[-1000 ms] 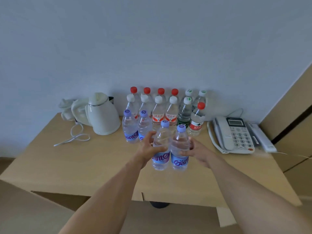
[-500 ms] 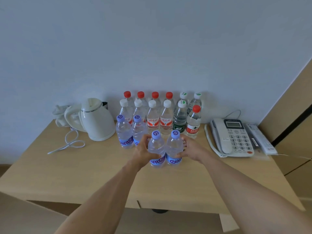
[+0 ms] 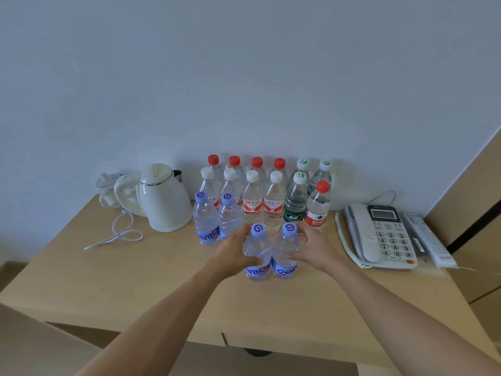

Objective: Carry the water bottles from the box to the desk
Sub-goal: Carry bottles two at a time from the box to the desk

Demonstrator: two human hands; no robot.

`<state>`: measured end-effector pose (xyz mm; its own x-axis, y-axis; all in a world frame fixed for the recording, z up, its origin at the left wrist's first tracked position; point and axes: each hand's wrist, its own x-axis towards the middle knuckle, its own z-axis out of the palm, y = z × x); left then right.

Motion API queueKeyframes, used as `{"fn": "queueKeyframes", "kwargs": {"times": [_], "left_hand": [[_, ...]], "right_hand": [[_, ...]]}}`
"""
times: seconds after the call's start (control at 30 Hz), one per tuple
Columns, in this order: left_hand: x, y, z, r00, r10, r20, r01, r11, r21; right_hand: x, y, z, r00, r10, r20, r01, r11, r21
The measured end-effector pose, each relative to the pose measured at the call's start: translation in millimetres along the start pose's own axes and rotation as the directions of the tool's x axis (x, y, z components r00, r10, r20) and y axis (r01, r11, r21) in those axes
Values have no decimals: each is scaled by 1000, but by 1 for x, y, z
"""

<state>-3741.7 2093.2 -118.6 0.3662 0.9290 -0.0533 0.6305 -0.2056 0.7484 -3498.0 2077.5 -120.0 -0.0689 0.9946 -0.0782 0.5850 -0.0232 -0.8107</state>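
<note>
Head view: both hands, left point(image 3: 235, 251) and right point(image 3: 311, 249), have moved two clear purple-capped plastic bottles point(image 3: 271, 253) forward, gripping them above the wooden table point(image 3: 135, 280); set-down beside the matching pair point(image 3: 217, 221) appears imminent.

A cream plastic electric kettle point(image 3: 165, 202) stands at the back left, its white power cord point(image 3: 119, 234) looped loosely beside it. At the right lies a white corded telephone point(image 3: 379, 237), with a white remote control point(image 3: 431, 240) just beside it.
</note>
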Motion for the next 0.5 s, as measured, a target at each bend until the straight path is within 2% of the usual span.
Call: {"fn": "queueKeyframes", "kwargs": {"times": [0.2, 0.4, 0.5], "left_hand": [[2, 26, -21, 969, 176, -173, -139, 968, 209], [7, 42, -31, 969, 201, -146, -129, 910, 395], [14, 48, -35, 976, 200, -88, -130, 856, 500]], "right_hand": [[-4, -13, -4, 989, -107, -106, 96, 991, -97], [-9, -17, -3, 982, -133, -133, 113, 983, -148], [-12, -18, -1, 976, -158, -149, 134, 978, -157]]}}
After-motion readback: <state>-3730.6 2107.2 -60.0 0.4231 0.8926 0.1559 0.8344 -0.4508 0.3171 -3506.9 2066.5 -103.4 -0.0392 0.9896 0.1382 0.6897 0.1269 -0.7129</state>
